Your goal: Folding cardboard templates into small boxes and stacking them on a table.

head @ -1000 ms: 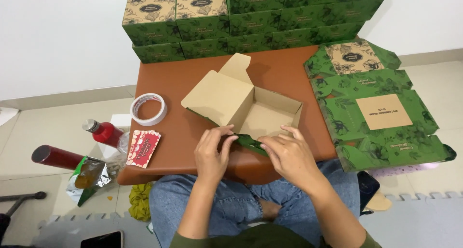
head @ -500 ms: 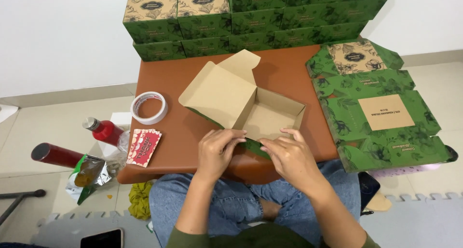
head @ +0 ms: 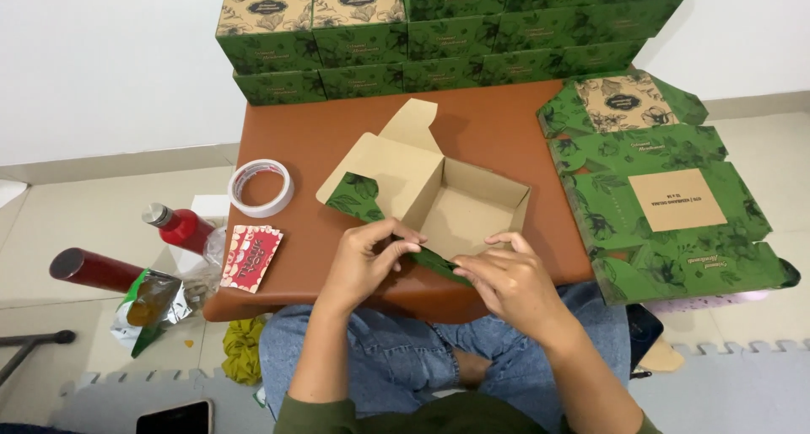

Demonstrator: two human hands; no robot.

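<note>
Worn on the head, looking steeply down and forward from close above the lap. Takes in the whole brown bench [head: 506,130], the white wall behind it and floor on both sides. Nearest the lens, at the lower edge: forearms and knees. One view only, nothing shared.

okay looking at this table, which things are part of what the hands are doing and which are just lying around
In hand: half-folded box, its near flap pinched by left hand and right hand; flat box blanks; finished boxes.

Lying about: tape roll, red bottle, red card packet, foil pouch, phone.
</note>
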